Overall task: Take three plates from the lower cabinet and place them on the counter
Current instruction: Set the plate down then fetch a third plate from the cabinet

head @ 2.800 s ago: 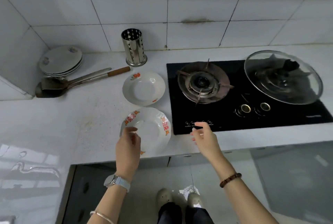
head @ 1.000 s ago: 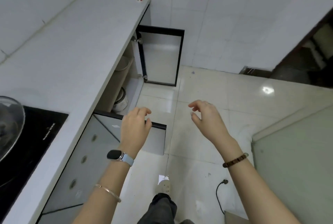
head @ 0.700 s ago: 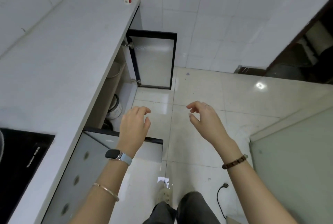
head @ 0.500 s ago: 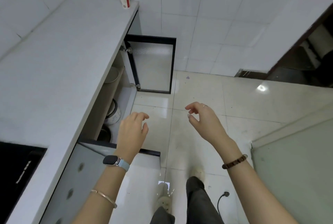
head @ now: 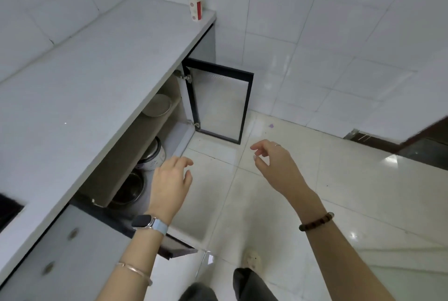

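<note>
Head view, open lower cabinet under the counter. Two hands, both empty, fingers loosely curled, held apart over the floor: left hand at 7 o'clock of centre, right hand at 4 o'clock. Two cabinet doors stand open: the far door at 12 o'clock, the near door at 6 o'clock, behind the left wrist. Plates lie on the upper shelf, at 12 o'clock from the left hand and apart from it; their number cannot be told. Below: one rice cooker, one steel bowl. One bottle stands at the counter's far end.
</note>
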Motion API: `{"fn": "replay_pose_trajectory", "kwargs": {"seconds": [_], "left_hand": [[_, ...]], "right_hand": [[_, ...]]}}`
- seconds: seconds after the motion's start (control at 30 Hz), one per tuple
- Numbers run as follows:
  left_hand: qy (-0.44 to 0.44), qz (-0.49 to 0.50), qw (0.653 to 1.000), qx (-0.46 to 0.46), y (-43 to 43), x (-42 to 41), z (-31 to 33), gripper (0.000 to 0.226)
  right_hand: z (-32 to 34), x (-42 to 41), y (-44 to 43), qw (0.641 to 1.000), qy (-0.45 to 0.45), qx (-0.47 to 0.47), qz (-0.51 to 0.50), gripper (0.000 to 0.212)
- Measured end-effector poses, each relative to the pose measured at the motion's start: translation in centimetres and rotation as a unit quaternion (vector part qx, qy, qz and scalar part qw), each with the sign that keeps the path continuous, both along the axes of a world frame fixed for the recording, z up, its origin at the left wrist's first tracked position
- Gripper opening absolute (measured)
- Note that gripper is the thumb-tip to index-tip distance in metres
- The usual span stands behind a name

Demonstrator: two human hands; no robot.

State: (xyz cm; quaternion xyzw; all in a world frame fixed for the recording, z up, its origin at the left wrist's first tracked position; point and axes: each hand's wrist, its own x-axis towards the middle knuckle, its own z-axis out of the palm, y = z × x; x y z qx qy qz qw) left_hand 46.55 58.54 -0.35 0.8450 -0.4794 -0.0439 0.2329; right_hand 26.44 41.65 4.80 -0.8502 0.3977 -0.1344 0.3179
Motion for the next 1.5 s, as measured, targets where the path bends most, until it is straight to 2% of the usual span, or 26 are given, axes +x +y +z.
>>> {"fn": "replay_pose_trajectory", "kwargs": {"seconds": [0.4, 0.9, 1.17, 1.37, 1.5], "left_hand": [[-0.029, 0.121, 0.991, 0.042, -4.8, -0.5, -1.1, 0.022], [0.017, 0.24, 0.968, 0.065, -12.4, 11.0, -3.8, 0.02], [0.027, 0.27, 0.958, 0.089, -15.3, 14.8, -3.0, 0.019], [0.043, 0.335, 0.934, 0.113, -17.5, 15.4, -3.9, 0.018], [0.063, 0.406, 0.903, 0.124, -19.9, 14.9, -4.9, 0.019]], "right_hand": [[-1.6, 4.6, -9.9, 0.99, 0.003, -0.005, 0.139, 0.023], [-2.3, 22.7, -20.1, 0.958, 0.077, -0.05, 0.272, 0.024], [-3.0, 29.1, -25.0, 0.951, 0.08, -0.023, 0.298, 0.022], [-5.4, 33.3, -28.8, 0.931, 0.088, -0.004, 0.354, 0.021], [-6.5, 36.4, -31.5, 0.904, 0.09, 0.018, 0.417, 0.021]]}}
